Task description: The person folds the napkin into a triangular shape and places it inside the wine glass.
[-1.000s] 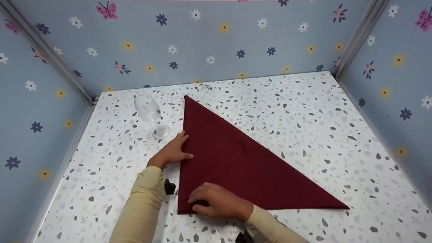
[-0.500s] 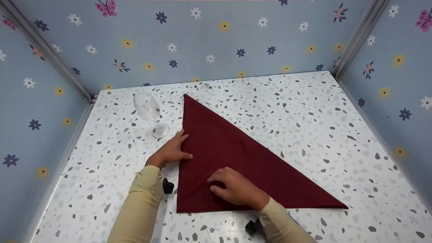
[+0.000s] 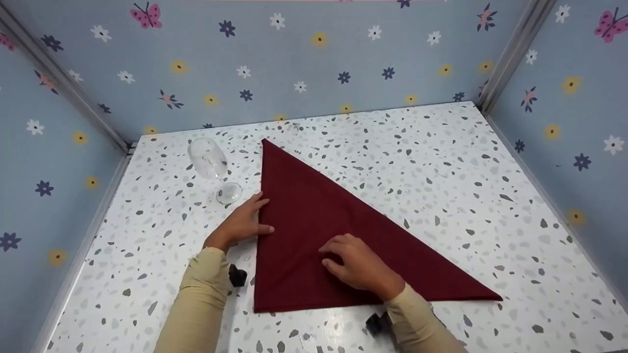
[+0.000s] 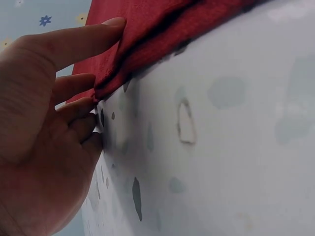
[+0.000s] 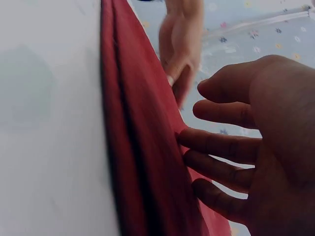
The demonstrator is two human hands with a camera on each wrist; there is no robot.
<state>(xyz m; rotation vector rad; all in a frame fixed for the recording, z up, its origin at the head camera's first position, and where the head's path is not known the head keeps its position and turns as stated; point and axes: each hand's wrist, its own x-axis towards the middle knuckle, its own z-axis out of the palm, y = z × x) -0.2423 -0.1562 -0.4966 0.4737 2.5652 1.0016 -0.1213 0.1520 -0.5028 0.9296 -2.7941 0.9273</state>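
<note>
Cloth [image 3: 304,196], dark red, flat in a triangle on a speckled table [image 3: 431,142]. Far left: stemmed glass [image 3: 209,159], apart from the cloth. Next: left hand [image 3: 239,224], thumb and fingers spread, thumb laid over the cloth's left edge, fingertips touching that edge. Farther right: right hand [image 3: 355,264] over the cloth's lower middle, fingers slightly bent and apart, three fingertips against the cloth in the right wrist view. Rightmost: the cloth's pointed corner, well clear of both hands' fingers.

The left grip [image 4: 39,142] touches the red cloth [image 4: 152,27] at its edge above a speckled white table [image 4: 241,162].
</note>
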